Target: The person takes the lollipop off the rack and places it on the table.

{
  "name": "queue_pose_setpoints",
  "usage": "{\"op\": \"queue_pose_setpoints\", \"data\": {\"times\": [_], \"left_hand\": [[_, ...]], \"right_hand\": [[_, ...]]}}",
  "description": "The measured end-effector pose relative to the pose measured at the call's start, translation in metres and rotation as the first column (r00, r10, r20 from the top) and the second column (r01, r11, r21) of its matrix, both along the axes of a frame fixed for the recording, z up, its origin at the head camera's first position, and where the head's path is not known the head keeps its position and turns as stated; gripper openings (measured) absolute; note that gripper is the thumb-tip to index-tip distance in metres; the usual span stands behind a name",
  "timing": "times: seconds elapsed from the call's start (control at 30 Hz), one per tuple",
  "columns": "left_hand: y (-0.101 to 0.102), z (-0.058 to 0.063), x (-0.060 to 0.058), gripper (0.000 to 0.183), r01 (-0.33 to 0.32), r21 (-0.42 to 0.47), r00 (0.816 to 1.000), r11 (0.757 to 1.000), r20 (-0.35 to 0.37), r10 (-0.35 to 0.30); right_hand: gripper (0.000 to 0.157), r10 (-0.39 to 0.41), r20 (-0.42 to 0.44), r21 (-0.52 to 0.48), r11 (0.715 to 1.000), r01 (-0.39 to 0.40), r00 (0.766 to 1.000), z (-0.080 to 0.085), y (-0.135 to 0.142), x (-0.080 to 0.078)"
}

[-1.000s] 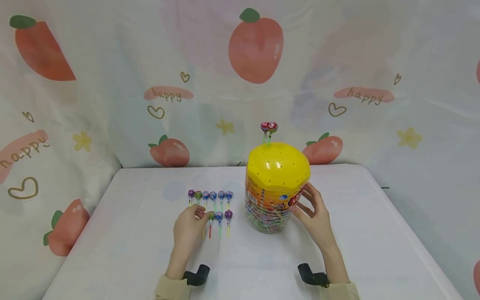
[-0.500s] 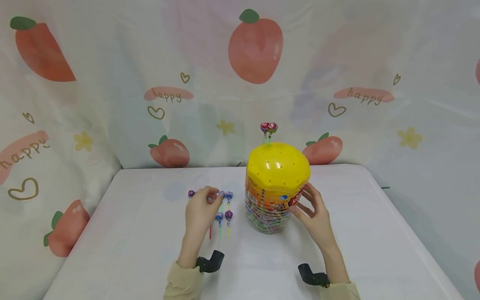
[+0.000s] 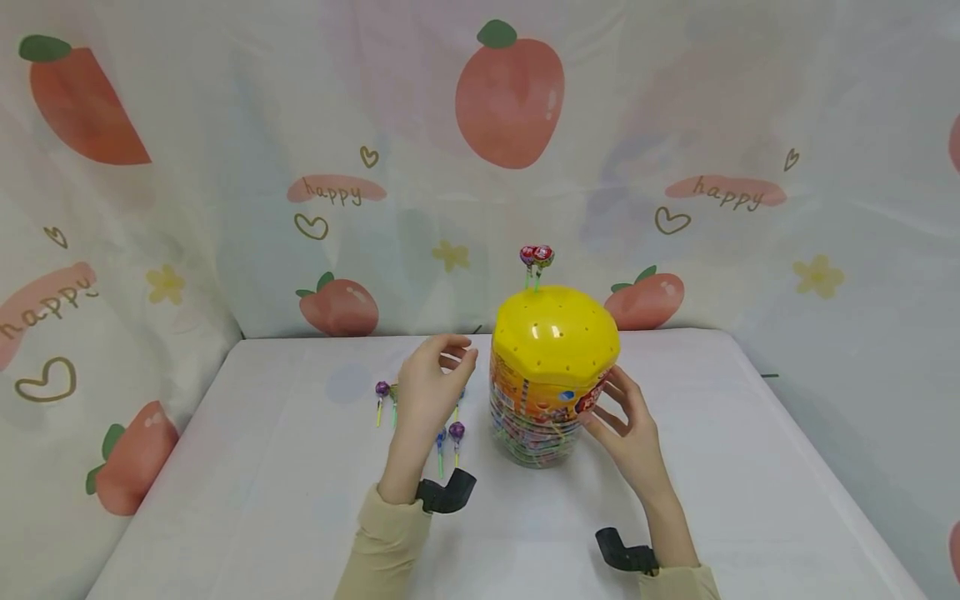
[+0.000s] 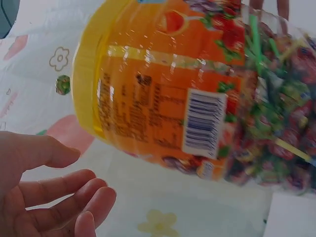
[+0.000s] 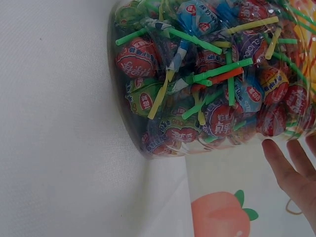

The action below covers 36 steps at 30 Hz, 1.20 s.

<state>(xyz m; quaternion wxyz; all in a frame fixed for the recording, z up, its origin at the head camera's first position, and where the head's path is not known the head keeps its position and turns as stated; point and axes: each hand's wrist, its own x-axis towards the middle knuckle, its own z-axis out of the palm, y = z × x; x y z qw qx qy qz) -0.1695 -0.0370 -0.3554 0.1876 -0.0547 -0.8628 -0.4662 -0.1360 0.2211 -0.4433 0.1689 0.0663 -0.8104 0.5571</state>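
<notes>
A large clear jar (image 3: 534,433) full of wrapped lollipops, with an orange label and yellow lid (image 3: 557,333), stands upright on the table. My right hand (image 3: 632,433) touches its right side with spread fingers. My left hand (image 3: 431,387) is raised left of the jar, apart from it. The left wrist view shows its thumb and loosely bent fingers with nothing between them. Under and around that hand lie lollipops in two rows, partly hidden, including a purple one (image 3: 382,389) and another purple one (image 3: 457,431). Two red lollipops (image 3: 536,256) stand in the lid's holes.
A white cloth covers the table (image 3: 247,467). Behind it hangs a fabric backdrop (image 3: 405,100) printed with peaches, hearts and flowers. Black wrist mounts sit on both wrists, the left one (image 3: 447,492) above the table near the lollipops.
My left hand has moved up and right, from the lower lollipop row to a spot above and beyond the upper row. The right hand and jar stay in place.
</notes>
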Motion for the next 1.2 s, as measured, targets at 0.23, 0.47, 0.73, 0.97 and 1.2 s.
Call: {"op": "queue_pose_setpoints", "data": {"times": [0.23, 0.47, 0.73, 0.97, 1.2], "left_hand": [[0.011, 0.023, -0.004, 0.02, 0.029, -0.001, 0.998, 1.0, -0.048, -0.029], [0.023, 0.043, -0.011, 0.02, 0.073, 0.061, 0.995, 0.995, -0.067, -0.069], [0.043, 0.057, -0.031, 0.021, 0.144, 0.15, 0.986, 0.978, -0.1, -0.13], [0.058, 0.061, -0.046, 0.024, 0.187, 0.238, 0.98, 0.953, -0.112, -0.164], [0.065, 0.059, -0.054, 0.022, 0.198, 0.269, 0.977, 0.943, -0.128, -0.169]], "right_hand": [[0.077, -0.003, -0.01, 0.01, 1.0, 0.004, 1.0, 0.0, 0.0, 0.0], [0.077, 0.0, -0.004, 0.005, 1.0, 0.0, 1.0, 0.0, 0.0, 0.0], [0.077, -0.007, 0.003, 0.008, 1.0, 0.007, 1.0, -0.001, 0.001, 0.0], [0.076, -0.004, 0.004, -0.002, 1.0, 0.004, 1.0, -0.001, 0.001, 0.0], [0.076, -0.002, -0.006, 0.003, 1.0, 0.003, 1.0, 0.0, 0.0, 0.0]]}}
